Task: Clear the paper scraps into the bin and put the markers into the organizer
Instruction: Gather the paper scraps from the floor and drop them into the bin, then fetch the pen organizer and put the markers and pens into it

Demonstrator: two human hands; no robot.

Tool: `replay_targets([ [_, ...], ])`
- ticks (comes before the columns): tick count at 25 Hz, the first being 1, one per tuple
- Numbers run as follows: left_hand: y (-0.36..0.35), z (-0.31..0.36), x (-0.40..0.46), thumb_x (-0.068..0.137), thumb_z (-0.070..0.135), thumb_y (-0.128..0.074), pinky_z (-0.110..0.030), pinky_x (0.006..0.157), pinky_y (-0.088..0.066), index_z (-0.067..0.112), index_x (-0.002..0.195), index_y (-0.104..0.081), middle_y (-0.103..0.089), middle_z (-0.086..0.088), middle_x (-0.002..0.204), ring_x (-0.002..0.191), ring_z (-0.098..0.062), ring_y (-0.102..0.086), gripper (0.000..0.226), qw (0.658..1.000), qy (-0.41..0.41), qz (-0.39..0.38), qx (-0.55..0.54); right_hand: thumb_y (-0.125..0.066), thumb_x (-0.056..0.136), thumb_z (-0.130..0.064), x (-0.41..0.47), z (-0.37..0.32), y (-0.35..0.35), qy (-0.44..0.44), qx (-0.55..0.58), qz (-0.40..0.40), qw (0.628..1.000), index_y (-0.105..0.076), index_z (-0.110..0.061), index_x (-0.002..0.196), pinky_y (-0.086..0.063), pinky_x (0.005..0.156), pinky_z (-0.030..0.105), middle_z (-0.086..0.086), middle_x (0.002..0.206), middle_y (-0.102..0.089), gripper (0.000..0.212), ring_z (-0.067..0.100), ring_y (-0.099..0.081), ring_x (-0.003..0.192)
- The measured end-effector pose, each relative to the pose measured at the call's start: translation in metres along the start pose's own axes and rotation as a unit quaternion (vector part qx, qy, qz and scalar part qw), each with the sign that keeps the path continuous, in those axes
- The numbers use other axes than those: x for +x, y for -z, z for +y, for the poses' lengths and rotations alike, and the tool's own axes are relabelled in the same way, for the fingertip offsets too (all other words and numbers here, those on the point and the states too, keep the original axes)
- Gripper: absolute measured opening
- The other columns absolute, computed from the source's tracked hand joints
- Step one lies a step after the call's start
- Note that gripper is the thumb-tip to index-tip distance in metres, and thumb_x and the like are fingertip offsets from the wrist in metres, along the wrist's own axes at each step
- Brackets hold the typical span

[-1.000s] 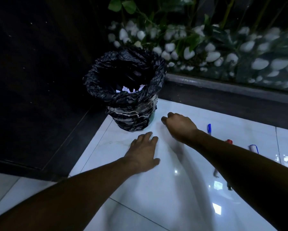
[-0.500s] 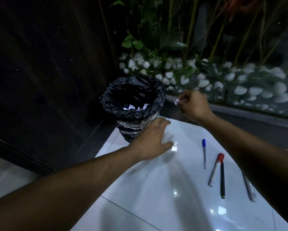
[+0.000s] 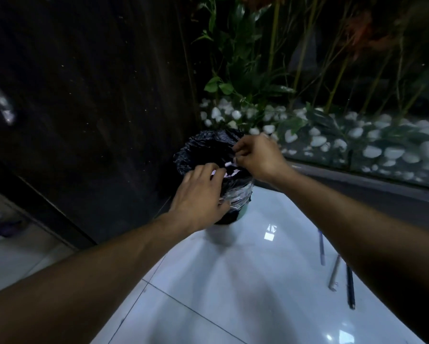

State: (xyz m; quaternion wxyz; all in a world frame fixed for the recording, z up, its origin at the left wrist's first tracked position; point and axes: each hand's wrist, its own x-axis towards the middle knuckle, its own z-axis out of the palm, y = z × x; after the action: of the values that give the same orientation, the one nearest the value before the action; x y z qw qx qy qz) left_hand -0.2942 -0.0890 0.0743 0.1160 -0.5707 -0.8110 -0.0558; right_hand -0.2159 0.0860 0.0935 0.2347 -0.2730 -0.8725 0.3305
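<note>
White paper scraps (image 3: 229, 164) are feather-light and flimsy; right hand (image 3: 256, 158) grip pinches one over the black-bagged bin (image 3: 203, 150), left hand (image 3: 198, 194) grip pinches another.

The glossy white tiled floor (image 3: 233, 281) in front of me is carrying everything, its grout lines running diagonally. The bin (image 3: 235, 194), lined with a black bag, is standing on it near the far edge. To my right, three markers are lying on the tiles close together: a blue-tipped one (image 3: 321, 249), a pale one (image 3: 334, 273) and a black one (image 3: 350, 286).
</note>
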Motion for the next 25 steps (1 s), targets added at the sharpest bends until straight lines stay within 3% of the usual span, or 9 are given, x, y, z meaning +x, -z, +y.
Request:
replay_targets([
  [2,-0.009,-0.009,-0.01,0.08,0.058,-0.056,-0.042,0.116,-0.024,0.017,0.15,-0.028,-0.035,-0.006,0.149,0.138,-0.027,-0.032,0.085,0.998,-0.001,-0.054,0.023,-0.078,0.084,-0.017,-0.003,0.002,-0.005,-0.007,-0.024,-0.02,0.999,-0.069,-0.014,0.111,-0.057,0.085,0.036,0.004,0.099,-0.072,0.029,0.017,-0.068,0.095],
  [5,-0.015,-0.009,-0.014,0.081,0.06,-0.056,-0.045,0.122,-0.011,0.015,0.156,-0.012,-0.023,-0.007,0.157,0.146,-0.027,-0.018,0.098,0.997,0.0,-0.075,0.019,-0.078,0.085,-0.019,-0.01,-0.001,0.001,-0.014,-0.027,-0.034,0.999,-0.066,-0.013,0.121,-0.056,0.091,0.039,0.005,0.111,-0.07,0.038,0.02,-0.066,0.103],
  [9,-0.015,-0.001,-0.006,0.078,0.067,-0.053,-0.048,0.121,-0.012,0.014,0.156,-0.013,-0.02,-0.009,0.161,0.148,-0.028,-0.017,0.102,0.995,0.02,-0.09,0.031,-0.076,0.085,-0.021,-0.031,-0.006,0.046,0.022,-0.102,-0.05,0.993,-0.064,-0.014,0.124,-0.047,0.078,0.026,0.004,0.113,-0.069,0.041,0.016,-0.063,0.096],
  [12,-0.011,0.013,0.001,0.078,0.069,-0.054,-0.05,0.12,-0.013,0.012,0.156,-0.013,-0.018,-0.012,0.162,0.149,-0.03,-0.016,0.105,0.995,0.027,-0.094,0.019,-0.076,0.083,-0.025,-0.054,0.006,0.09,0.004,-0.156,-0.071,0.985,-0.062,-0.014,0.123,-0.05,0.085,0.03,0.006,0.114,-0.069,0.043,0.021,-0.064,0.104],
  [18,0.014,0.109,0.024,0.081,0.071,-0.054,-0.05,0.121,-0.012,0.014,0.156,-0.009,-0.013,-0.012,0.163,0.15,-0.032,-0.013,0.105,0.994,-0.066,-0.08,-0.029,-0.08,0.08,-0.035,-0.131,0.057,0.177,-0.111,-0.297,-0.146,0.937,-0.044,-0.018,0.144,-0.045,0.096,0.032,0.012,0.136,-0.059,0.076,0.031,-0.057,0.123],
  [25,0.019,0.236,0.037,0.081,0.067,-0.057,-0.047,0.12,-0.018,0.014,0.154,-0.016,-0.021,-0.013,0.159,0.146,-0.033,-0.021,0.1,0.973,-0.183,-0.124,-0.062,-0.08,0.077,-0.037,-0.24,0.106,0.274,-0.238,-0.381,-0.171,0.877,-0.035,-0.027,0.15,-0.044,0.101,0.039,0.013,0.145,-0.052,0.087,0.035,-0.052,0.126],
])
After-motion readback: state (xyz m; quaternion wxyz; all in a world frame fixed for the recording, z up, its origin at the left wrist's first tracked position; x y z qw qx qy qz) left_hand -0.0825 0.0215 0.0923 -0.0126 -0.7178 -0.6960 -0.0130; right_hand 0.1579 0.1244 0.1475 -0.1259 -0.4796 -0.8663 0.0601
